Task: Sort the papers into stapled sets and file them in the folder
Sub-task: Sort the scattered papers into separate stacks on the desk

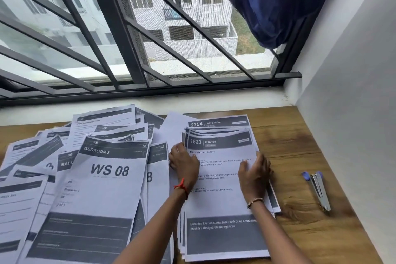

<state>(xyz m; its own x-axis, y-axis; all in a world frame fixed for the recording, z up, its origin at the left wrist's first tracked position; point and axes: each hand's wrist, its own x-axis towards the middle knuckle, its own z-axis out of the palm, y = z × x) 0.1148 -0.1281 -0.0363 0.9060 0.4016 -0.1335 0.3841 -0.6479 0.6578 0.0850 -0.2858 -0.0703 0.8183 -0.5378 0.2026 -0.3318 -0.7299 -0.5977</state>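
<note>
grip: 2 hands, left hand (184,162), right hand (255,172) | 1 sheaf (222,199) | 1 stapler (319,189)

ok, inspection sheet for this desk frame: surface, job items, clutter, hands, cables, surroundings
Surface: wooden desk, bare on the right, papered over on the left.
Job's things: squared stack topped by the 1623 KITCHEN sheet; stapler lying to its right, apart from it; no folder seen.
Clutter: loose overlapping sheets at left, WS 08 page on top.
Hands: left hand on the stack's left edge; right hand on its right edge.
Cables: nothing seen.
Surroundings: barred window behind, white wall at right, blue cloth hanging top right.
</note>
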